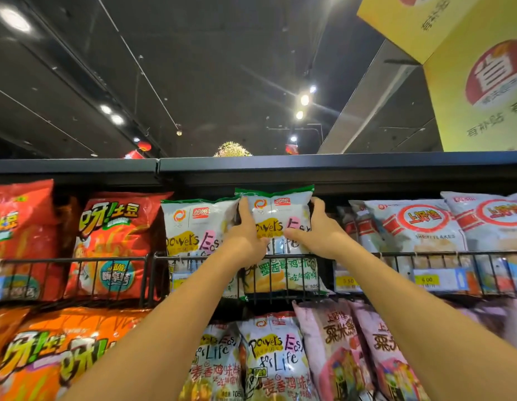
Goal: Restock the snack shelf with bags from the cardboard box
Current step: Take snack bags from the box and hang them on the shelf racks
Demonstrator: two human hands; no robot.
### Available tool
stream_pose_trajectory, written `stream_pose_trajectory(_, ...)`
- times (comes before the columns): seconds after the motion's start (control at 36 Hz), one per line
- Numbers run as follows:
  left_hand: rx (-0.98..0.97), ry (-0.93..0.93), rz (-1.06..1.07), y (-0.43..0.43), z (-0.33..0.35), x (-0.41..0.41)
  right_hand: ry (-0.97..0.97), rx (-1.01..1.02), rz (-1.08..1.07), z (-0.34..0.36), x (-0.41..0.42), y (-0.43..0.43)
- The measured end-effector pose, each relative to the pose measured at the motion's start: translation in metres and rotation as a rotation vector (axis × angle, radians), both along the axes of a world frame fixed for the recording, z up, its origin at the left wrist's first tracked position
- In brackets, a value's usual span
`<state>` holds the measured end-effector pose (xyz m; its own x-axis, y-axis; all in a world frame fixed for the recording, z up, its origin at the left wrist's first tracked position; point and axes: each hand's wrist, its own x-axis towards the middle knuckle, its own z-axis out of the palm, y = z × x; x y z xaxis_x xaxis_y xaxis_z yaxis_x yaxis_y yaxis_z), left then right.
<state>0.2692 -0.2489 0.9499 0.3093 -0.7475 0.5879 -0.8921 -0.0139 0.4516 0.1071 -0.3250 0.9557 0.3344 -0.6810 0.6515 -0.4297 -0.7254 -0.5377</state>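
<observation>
Item in hand: one white, green-topped foil snack bag (280, 224), held upright on the top wire-fronted shelf (280, 257), its lower half behind the black wire rail. We grip it from both sides: left hand (245, 235) with fingers pressed flat along the bag's left edge and thumb across its front, right hand (318, 230) with fingers wrapped round the right edge and thumb pressed on the front; both clamp the bag between them. Just left, touching it, stands a matching white bag (196, 227). Further left: red potato-snack bags (112, 244). To the right: white shrimp-flake bags with red ring labels (413, 227), with yellow price tags (426, 280) on the rail. Lower shelf, nearer us: more white bags of the same brand (268, 354), pale pink bags (338, 351) to their right, orange bags (49, 351) to the left. Overhead right: a yellow hanging sign (477, 68). The cardboard box is out of view. Progress, as we judge it: this bag is nearly seated but not released; the top row looks fairly full, and how many bags remain we cannot tell.
</observation>
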Motion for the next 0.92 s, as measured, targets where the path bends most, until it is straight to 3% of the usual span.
stream_pose_trajectory(0.22,0.126,-0.114,0.017,0.014,-0.001,-0.013,0.176,0.057,-0.03,-0.003,-0.004,0.0)
stream_pose_trajectory(0.56,0.032,-0.174,0.019,0.029,-0.003,-0.022,0.226,0.013,-0.139,-0.013,-0.012,0.003)
stream_pose_trajectory(0.75,-0.05,-0.246,0.049,0.066,-0.019,-0.029,0.37,-0.26,-0.152,-0.039,-0.044,0.036)
stream_pose_trajectory(0.92,0.079,-0.317,0.085,0.103,-0.077,-0.054,0.427,-0.415,-0.047,-0.091,-0.07,0.07)
